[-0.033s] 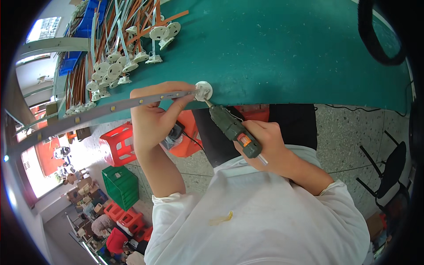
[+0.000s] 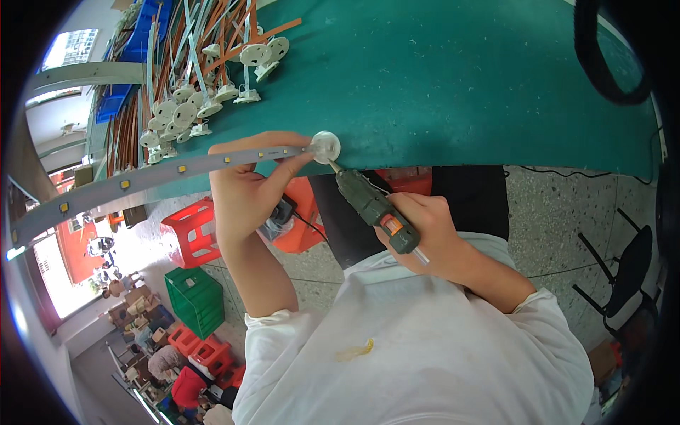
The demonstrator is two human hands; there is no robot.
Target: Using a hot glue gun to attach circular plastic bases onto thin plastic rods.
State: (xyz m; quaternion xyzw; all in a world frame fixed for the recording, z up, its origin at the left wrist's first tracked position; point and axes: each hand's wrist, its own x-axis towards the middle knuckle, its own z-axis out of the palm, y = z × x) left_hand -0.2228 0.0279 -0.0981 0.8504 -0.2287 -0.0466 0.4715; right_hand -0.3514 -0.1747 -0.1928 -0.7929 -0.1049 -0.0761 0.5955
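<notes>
My left hand (image 2: 244, 180) pinches a long grey LED strip (image 2: 181, 169) near its end, between thumb and fingers. The strip runs off to the left, its small yellow LEDs facing up. At the pinched end sits a round white plastic base (image 2: 326, 145), held over the edge of the green table (image 2: 453, 92). My right hand (image 2: 428, 230) is wrapped round a dark green hot glue gun (image 2: 372, 205), with a clear glue stick (image 2: 421, 256) poking out of its back. The gun's nozzle (image 2: 333, 165) is at the lower edge of the base; whether it touches cannot be made out.
A pile of strips with round white bases (image 2: 185, 113) lies at the far left, beside a blue bin (image 2: 145, 32). Below are red stools (image 2: 191, 232), a green crate (image 2: 195, 301) and a black chair (image 2: 623, 276). Other people sit at the lower left.
The LED strip has tilted slightly, its left part a little higher and its LEDs showing more plainly. Both hands and the glue gun look nearly unmoved.
</notes>
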